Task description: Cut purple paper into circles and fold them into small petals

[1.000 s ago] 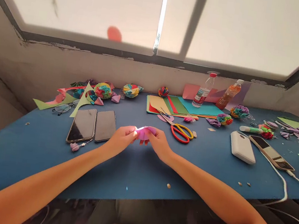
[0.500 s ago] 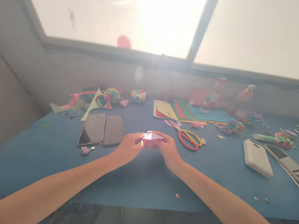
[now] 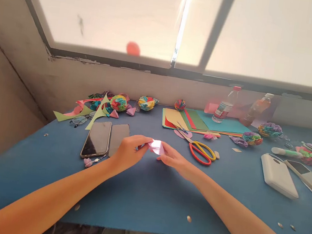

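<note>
Head view showed both hands, left hand (image 3: 129, 152) and right hand (image 3: 173, 159), fingers pinched on a small pink folded paper (image 3: 156, 147) above the blue counter (image 3: 144, 196); it looked light, flimsy, best gripped by its edges.

On the blue table (image 3: 144, 200) we saw two dark phones (image 3: 105, 139) at left, red-and-yellow scissors (image 3: 201, 152) beyond, coloured paper sheets (image 3: 198, 121) far back, a white power bank (image 3: 279, 175) at right.
</note>
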Motion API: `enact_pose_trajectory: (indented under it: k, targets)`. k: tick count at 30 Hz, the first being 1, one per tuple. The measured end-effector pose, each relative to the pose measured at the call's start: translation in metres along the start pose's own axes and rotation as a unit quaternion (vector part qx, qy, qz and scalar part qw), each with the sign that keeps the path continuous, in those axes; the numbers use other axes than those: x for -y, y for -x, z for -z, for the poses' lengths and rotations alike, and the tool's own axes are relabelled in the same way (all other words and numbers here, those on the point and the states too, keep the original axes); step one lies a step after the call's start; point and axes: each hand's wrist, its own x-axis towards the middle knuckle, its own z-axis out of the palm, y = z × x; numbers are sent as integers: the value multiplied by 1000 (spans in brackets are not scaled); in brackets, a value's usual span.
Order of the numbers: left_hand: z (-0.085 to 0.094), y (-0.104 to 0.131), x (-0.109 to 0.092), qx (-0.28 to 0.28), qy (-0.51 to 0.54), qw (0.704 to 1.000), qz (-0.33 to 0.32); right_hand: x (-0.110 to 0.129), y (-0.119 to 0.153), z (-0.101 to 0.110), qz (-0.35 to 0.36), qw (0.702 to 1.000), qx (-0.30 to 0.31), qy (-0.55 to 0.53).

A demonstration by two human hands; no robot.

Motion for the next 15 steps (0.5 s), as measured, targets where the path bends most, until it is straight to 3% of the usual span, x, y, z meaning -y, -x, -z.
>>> enact_pose_trajectory:
  k: [4, 8, 12, 15]
  targets:
    - [-3, 2, -2, 18, 29, 999, 18, -6, -5, -8, -17, 997, -78, 25]
    - [-5, 3, -9, 15, 86, 991, 106, -5, -5, -12, -20, 994, -99, 29]
    - [-2, 0, -17, 9, 160, 962, 222, -4, -5, -9, -16, 992, -120, 36]
    - [-2, -1, -19, 14, 192, 945, 266, -6, -6, -7, 0, 990, -131, 46]
